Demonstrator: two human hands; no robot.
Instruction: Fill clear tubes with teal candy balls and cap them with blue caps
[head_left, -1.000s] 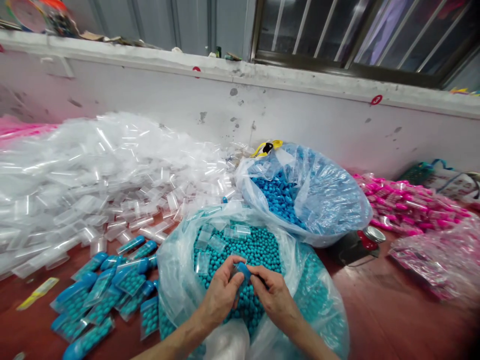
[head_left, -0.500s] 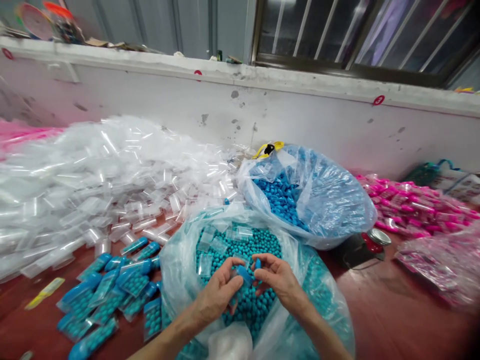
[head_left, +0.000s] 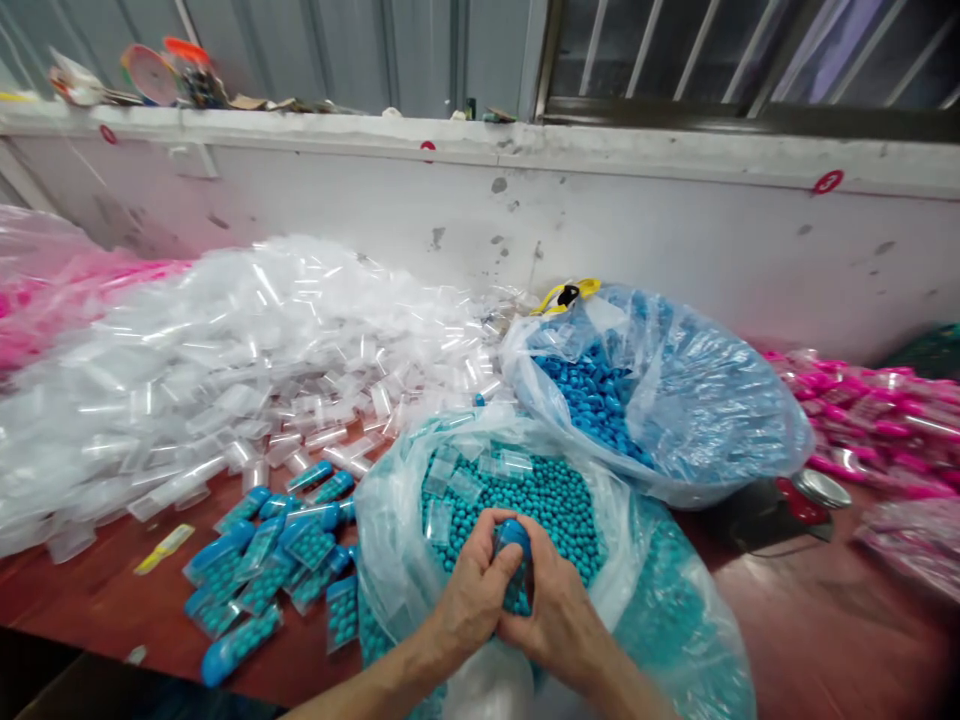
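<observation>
Beads [head_left: 555, 500], teal and round, filled the open plastic bag [head_left: 382, 505] in front of the person, and right above them both bare hands came together around one blue-capped pack [head_left: 511, 538]. The left hand [head_left: 474, 585] gripped it from one side, its thumb laid across the front below the cap; the right hand [head_left: 553, 600] pressed in from the other, fingers curled close, so that the pack was clasped between the two. Teal showed beneath the blue (whether inside the pack or in the bag behind it, I couldn't tell). A few clear sleeves [head_left: 465, 485] lay on top of the beads, past the hands. To the left, finished-looking packs [head_left: 262, 560], blue at one end and teal below, sat in a loose cluster on the red table [head_left: 847, 610], with a yellow strip [head_left: 165, 548] just beside them. Behind that cluster rose a great heap of clear pieces [head_left: 277, 340], spreading towards the wall [head_left: 660, 240]. Blue caps [head_left: 589, 400] filled part of a second bag [head_left: 712, 400] just beyond the beads, and farther right lay a pile of bright pink pieces [head_left: 877, 415].
</observation>
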